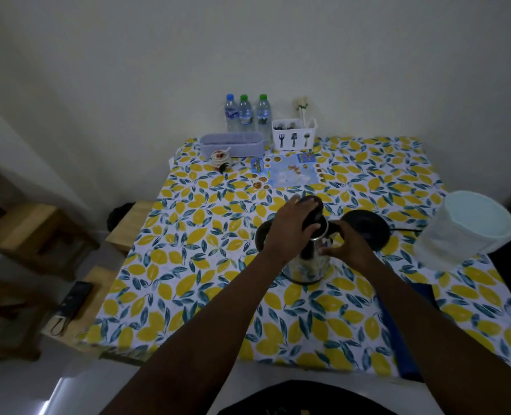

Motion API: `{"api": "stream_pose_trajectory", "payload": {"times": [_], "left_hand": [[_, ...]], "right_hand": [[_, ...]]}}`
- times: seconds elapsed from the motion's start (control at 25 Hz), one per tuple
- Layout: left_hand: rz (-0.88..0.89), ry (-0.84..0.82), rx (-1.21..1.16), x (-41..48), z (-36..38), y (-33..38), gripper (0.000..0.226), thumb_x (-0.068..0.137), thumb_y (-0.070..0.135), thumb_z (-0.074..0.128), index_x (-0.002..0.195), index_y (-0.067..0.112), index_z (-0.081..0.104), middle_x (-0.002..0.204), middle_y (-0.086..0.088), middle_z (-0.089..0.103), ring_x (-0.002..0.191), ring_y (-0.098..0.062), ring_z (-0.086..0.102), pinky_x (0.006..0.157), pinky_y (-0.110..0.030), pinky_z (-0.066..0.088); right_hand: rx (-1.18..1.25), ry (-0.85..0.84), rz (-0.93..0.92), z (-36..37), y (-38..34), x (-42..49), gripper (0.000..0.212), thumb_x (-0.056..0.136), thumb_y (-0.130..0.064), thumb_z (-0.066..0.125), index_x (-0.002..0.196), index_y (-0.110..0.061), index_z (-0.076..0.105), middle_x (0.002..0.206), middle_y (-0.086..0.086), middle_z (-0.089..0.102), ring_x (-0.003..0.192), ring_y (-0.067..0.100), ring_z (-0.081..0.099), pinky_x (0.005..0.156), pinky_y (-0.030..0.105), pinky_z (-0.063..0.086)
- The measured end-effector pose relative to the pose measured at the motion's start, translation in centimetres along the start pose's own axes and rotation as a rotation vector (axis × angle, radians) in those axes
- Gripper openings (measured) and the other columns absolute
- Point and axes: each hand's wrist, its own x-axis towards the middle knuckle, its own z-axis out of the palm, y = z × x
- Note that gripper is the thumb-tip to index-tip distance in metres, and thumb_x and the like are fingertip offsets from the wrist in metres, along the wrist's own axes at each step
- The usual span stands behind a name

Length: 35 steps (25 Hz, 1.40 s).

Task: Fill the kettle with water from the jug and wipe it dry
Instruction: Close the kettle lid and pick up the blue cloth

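Far left, off the table: wooden stools [35, 235], one nearer the table edge carrying a dark flat device [76, 296]. Table covered by a lemon-print tablecloth [188, 265]. Back row against the wall: lilac oblong tub [231, 144] with a small round ornament [220, 160] just in front of it; three upright plastic water bottles [245, 115], one blue-capped, two green-capped; white cutlery caddy [293, 133] printed with fork, spatula and spoon, utensils inside. A printed blue sheet [287, 173] lies flat before the caddy. Centre of table: stainless-steel electric kettle [305, 265], upright on the cloth, lid [309, 209] raised and tilted back. Left hand [290, 229] over the kettle top, fingers curled round the black handle and lid area. Right hand [350, 247] against the kettle's right side, fingers spread and pressing the body. Just behind and right of the kettle, apart from it: black round kettle base [368, 232], cord trailing right. Far right edge: translucent white jug [470, 232] with pale lid. Near front right: dark blue cloth [407, 339] lying flat, partly under the right forearm.
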Motion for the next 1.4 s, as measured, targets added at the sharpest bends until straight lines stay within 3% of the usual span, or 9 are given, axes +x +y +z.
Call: {"api": "stream_pose_trajectory", "payload": {"times": [0.16,0.36,0.52,0.68,0.8,1.0,1.2,1.32,1.4], "left_hand": [[-0.005,-0.268,0.113,1.3,1.6,-0.6,0.049,0.098,0.031,0.051,0.142,0.012,0.042,0.156,-0.007,0.034,0.148,-0.031,0.016,0.12,-0.05,0.02],[-0.046,-0.247,0.171,1.7,2.5,-1.1,0.053,0.1,0.039,0.044,0.147,0.017,0.034,0.159,-0.005,0.025,0.148,-0.029,0.015,0.12,-0.046,0.02],[-0.02,-0.258,0.311,2.0,3.3,-1.2,0.047,0.101,0.038,0.038,0.145,0.02,0.035,0.158,-0.004,0.027,0.147,-0.03,0.016,0.119,-0.046,0.022],[-0.047,-0.323,0.319,2.3,3.1,-0.9,0.045,0.102,0.036,0.036,0.145,0.023,0.034,0.159,-0.004,0.023,0.148,-0.033,0.011,0.117,-0.052,0.022],[0.024,-0.289,0.346,1.8,3.5,-0.3,0.045,0.102,0.026,0.039,0.145,0.016,0.034,0.158,-0.007,0.027,0.148,-0.033,0.011,0.12,-0.051,0.017],[0.19,-0.253,0.312,-0.9,8.8,2.9,0.045,0.101,0.019,0.039,0.145,0.013,0.034,0.156,-0.007,0.031,0.149,-0.03,0.014,0.121,-0.048,0.013],[0.166,-0.585,0.225,-3.9,16.9,5.6,0.055,0.103,0.026,0.036,0.152,0.013,0.013,0.163,-0.006,0.01,0.15,-0.029,-0.004,0.122,-0.047,0.01],[0.171,-0.779,0.306,-5.0,20.5,6.0,0.058,0.104,0.031,0.033,0.153,0.014,0.006,0.163,-0.005,0.004,0.15,-0.03,-0.006,0.122,-0.047,0.011],[0.143,-0.818,0.292,-5.7,22.0,6.1,0.059,0.104,0.03,0.034,0.153,0.014,0.006,0.164,-0.004,0.004,0.15,-0.03,-0.005,0.122,-0.048,0.011]], "right_hand": [[0.005,0.007,-0.003,0.0,0.1,-0.1,0.074,0.067,-0.031,0.086,0.129,-0.013,0.05,0.127,0.008,0.059,0.117,0.023,0.056,0.096,0.043,0.048],[0.012,0.002,0.015,0.1,0.7,0.1,0.077,0.066,-0.038,0.086,0.129,-0.015,0.049,0.127,0.005,0.059,0.116,0.02,0.056,0.092,0.033,0.046],[0.026,-0.003,0.006,0.2,0.9,0.1,0.079,0.069,-0.035,0.085,0.133,-0.013,0.046,0.131,0.007,0.057,0.12,0.022,0.054,0.097,0.041,0.047],[-0.022,0.005,-0.011,0.4,0.9,-0.2,0.086,0.071,-0.037,0.083,0.141,-0.014,0.039,0.143,0.007,0.05,0.129,0.023,0.048,0.101,0.035,0.043],[-0.085,0.044,0.024,0.3,2.0,-1.8,0.098,0.072,-0.037,0.081,0.15,-0.013,0.026,0.157,0.005,0.03,0.143,0.021,0.03,0.113,0.04,0.033],[-0.236,0.252,-0.018,-1.5,7.2,-7.3,0.085,0.076,-0.034,0.079,0.145,-0.006,0.037,0.151,0.008,0.037,0.143,0.029,0.03,0.111,0.053,0.037],[-0.551,0.113,0.342,-3.3,13.3,-13.2,0.083,0.081,-0.077,0.035,0.149,-0.03,0.029,0.16,0.006,0.024,0.148,0.034,0.015,0.113,0.06,0.024],[-0.589,0.001,0.535,-2.8,16.5,-16.2,0.079,0.081,-0.075,0.043,0.149,-0.044,0.017,0.164,0.002,0.006,0.149,0.034,-0.001,0.113,0.064,0.014],[-0.628,-0.016,0.568,-2.5,17.6,-17.1,0.078,0.08,-0.072,0.046,0.148,-0.046,0.018,0.164,0.003,0.007,0.148,0.035,0.003,0.11,0.065,0.019]]}}
